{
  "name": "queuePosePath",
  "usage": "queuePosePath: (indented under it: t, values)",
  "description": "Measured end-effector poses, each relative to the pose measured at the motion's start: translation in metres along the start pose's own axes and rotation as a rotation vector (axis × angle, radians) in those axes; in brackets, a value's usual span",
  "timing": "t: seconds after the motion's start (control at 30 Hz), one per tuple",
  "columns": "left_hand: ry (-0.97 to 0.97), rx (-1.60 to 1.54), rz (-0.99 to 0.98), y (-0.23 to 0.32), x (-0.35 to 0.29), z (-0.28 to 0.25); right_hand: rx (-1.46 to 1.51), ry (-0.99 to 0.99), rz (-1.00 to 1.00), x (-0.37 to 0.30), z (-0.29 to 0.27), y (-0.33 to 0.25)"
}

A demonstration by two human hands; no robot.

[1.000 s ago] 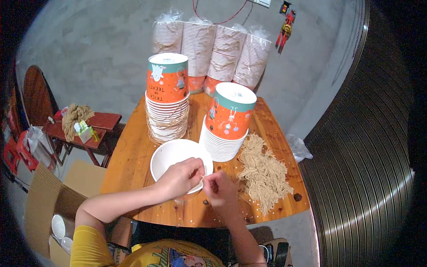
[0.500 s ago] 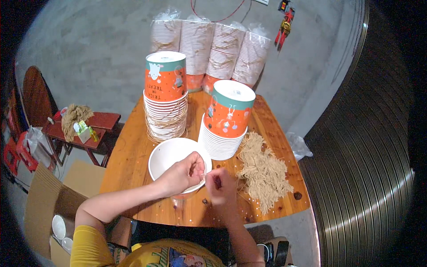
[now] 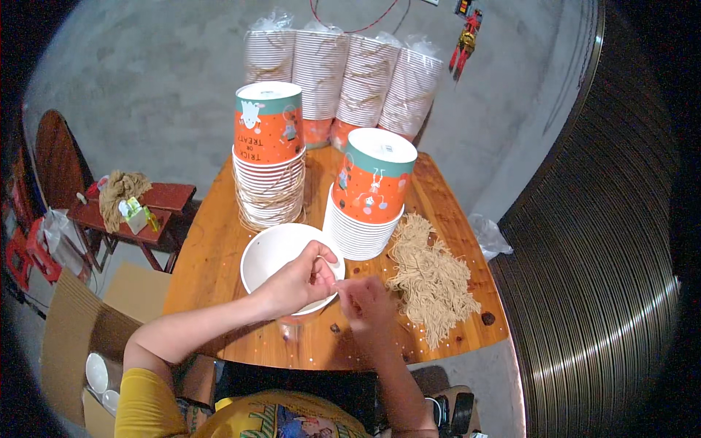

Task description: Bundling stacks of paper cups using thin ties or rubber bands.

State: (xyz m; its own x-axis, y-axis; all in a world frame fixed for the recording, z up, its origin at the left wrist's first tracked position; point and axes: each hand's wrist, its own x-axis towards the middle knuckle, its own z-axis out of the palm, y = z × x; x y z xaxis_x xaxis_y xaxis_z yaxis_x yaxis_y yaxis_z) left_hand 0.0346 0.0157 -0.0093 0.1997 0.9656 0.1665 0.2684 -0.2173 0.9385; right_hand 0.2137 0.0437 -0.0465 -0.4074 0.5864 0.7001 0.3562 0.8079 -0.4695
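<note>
On the wooden table stands a white paper bucket [image 3: 266, 255], mouth up, its outer wall mostly hidden. Over its near right rim my left hand [image 3: 301, 277] is closed, fingers curled inward above the bucket's mouth. Just outside that rim my right hand [image 3: 367, 303] is closed too and a little blurred, its fingertips almost meeting the left ones. Something small and pale may be between the fingertips, too small to name. Beside my right hand lies a loose pile of tan cords [image 3: 434, 281].
Behind the bucket stand two upside-down stacks of orange-and-green paper buckets, the left stack [image 3: 269, 157] draped with cords, the right stack [image 3: 372, 193] without. Farther back are bagged bucket stacks [image 3: 319, 73]. A cardboard box [image 3: 69, 328] is at lower left, a red bench [image 3: 171, 196] beyond.
My left fingers have lifted and loosened slightly at the rim. My right hand has turned a little and stays close to them. The whole view has shifted slightly.
</note>
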Motion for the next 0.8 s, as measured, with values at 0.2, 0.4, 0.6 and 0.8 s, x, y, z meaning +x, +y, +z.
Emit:
queuePosePath:
  t: [0.2,0.4,0.6,0.8]
  values:
    - [-0.063,0.054,-0.024,0.005,-0.003,0.004,-0.03,0.049,-0.002,0.002,-0.001,-0.002]
    - [-0.057,0.118,-0.05,0.001,-0.002,0.002,0.36,0.063,0.309,-0.005,0.004,0.003]
    - [-0.041,0.023,0.006,-0.003,0.0,0.001,0.309,0.069,0.203,-0.008,0.006,0.017]
    - [-0.038,-0.009,-0.005,0.0,0.001,0.002,0.379,0.029,0.284,-0.002,-0.003,0.001]
